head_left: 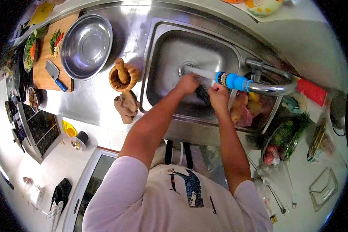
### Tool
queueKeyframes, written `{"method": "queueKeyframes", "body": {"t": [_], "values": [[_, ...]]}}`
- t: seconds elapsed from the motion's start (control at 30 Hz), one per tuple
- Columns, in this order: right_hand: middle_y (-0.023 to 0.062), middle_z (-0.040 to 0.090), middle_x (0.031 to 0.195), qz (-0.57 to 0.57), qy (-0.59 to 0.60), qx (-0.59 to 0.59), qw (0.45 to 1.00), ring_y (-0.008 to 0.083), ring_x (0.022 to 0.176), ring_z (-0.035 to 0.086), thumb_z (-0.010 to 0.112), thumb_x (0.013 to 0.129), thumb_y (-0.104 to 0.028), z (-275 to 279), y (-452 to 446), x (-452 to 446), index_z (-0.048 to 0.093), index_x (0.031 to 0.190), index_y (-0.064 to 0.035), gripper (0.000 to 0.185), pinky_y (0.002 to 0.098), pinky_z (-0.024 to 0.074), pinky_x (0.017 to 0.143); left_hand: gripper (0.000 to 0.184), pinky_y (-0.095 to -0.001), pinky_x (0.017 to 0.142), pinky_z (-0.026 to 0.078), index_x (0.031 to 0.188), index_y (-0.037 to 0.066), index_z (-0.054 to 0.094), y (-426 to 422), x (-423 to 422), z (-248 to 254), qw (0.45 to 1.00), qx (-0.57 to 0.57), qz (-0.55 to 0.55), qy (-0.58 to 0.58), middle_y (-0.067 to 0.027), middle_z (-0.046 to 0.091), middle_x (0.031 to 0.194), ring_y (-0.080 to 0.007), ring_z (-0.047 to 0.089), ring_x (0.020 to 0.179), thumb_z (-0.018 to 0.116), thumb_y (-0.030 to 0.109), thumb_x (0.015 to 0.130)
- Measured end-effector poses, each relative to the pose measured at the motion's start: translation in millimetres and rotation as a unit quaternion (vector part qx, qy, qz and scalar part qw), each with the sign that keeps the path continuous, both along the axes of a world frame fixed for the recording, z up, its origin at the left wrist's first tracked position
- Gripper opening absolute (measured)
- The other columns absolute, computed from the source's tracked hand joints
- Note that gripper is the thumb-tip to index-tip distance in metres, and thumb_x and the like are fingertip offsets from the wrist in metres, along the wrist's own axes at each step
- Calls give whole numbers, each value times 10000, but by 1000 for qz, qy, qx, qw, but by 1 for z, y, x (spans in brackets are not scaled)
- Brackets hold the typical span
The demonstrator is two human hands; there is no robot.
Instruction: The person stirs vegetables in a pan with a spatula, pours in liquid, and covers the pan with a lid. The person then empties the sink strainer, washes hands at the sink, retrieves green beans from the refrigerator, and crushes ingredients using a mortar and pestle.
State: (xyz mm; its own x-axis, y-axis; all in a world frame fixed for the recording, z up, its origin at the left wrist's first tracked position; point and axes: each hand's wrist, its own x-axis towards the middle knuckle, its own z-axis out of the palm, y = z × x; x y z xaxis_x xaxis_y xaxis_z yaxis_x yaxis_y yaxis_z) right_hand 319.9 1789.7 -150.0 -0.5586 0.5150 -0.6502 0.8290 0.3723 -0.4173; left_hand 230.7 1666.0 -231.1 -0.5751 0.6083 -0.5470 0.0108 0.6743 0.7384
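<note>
Over the steel sink (162, 50), my left hand (187, 84) is at the edge of the running water, its fingers bent together. My right hand (219, 96) is to its right, just below the blue faucet nozzle (232, 81), with thumb and fingers closed. Between the hands is a dark, blurred patch; whatever they hold is too unclear to name. A stream of water runs from the nozzle toward the drain (188, 69).
Left of the sink stand a wooden mortar with pestle (122, 73), a brown cloth (126, 106), a large steel bowl (86, 47) and a cutting board (42, 79) with a cleaver (52, 70). Bagged produce (241, 110) lies right of the basin, beside more vegetables (284, 139).
</note>
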Motion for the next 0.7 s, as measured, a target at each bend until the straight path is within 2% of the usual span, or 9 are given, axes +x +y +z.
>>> {"method": "queueKeyframes", "body": {"t": [0.07,0.17,0.2,0.23,0.27,0.33,0.57,0.63,0.7], "values": [[65,608,872,4,-17,-27,999,161,791,553,683,782,-193,-5,13,3,615,977,-5,280,300,456,741,294,-445,831,472,1080,52,603,6,0,4,998,-18,25,-46,-235,615,994,-397,589,938,558,202,831],[87,621,938,-29,169,-72,982,171,823,576,663,805,-174,-6,20,16,590,1025,-5,287,308,473,753,287,-431,795,482,1051,8,598,14,-2,15,997,61,44,-11,-250,617,939,-399,600,889,550,197,840],[98,632,981,-65,235,-103,964,184,851,598,650,823,-180,4,27,15,579,1069,-14,304,323,486,762,275,-415,759,496,1055,6,594,21,-3,20,976,92,145,-136,-208,627,957,-354,618,870,526,181,854],[96,631,973,-279,211,-251,903,210,860,609,601,870,-256,44,32,3,553,1101,-40,320,348,514,711,264,-399,723,509,1059,4,589,27,-6,26,927,121,243,-259,-165,636,975,-310,636,850,502,164,867],[96,631,973,-279,212,-248,903,210,860,609,601,870,-256,58,41,1,553,1101,-40,320,348,514,711,256,-383,686,523,1062,2,585,31,-7,33,853,143,333,-376,-123,646,993,-265,653,831,478,148,881],[76,610,886,-444,176,-244,844,207,723,593,552,898,-326,74,73,8,551,1047,-59,306,337,517,612,266,-347,648,521,1107,41,575,34,-19,70,863,124,309,-379,-70,629,999,-195,641,814,447,118,887],[34,563,720,-361,151,-95,915,119,554,522,544,883,-262,73,134,6,531,965,-96,186,242,426,451,245,-342,655,492,1023,45,626,11,-10,39,926,140,276,-217,-101,650,865,-225,631,772,463,169,888],[22,561,730,-322,149,-60,933,106,611,541,638,815,-206,82,120,14,511,1004,-98,252,245,434,471,193,-396,669,484,920,43,628,-11,-3,41,993,42,104,39,-169,638,820,-305,625,761,515,171,829],[14,554,714,-247,202,-11,948,107,622,534,647,790,-174,41,101,38,522,959,-91,226,256,429,489,159,-421,675,480,872,53,615,-25,3,55,994,6,105,31,-188,626,815,-341,613,759,536,165,791]]}}
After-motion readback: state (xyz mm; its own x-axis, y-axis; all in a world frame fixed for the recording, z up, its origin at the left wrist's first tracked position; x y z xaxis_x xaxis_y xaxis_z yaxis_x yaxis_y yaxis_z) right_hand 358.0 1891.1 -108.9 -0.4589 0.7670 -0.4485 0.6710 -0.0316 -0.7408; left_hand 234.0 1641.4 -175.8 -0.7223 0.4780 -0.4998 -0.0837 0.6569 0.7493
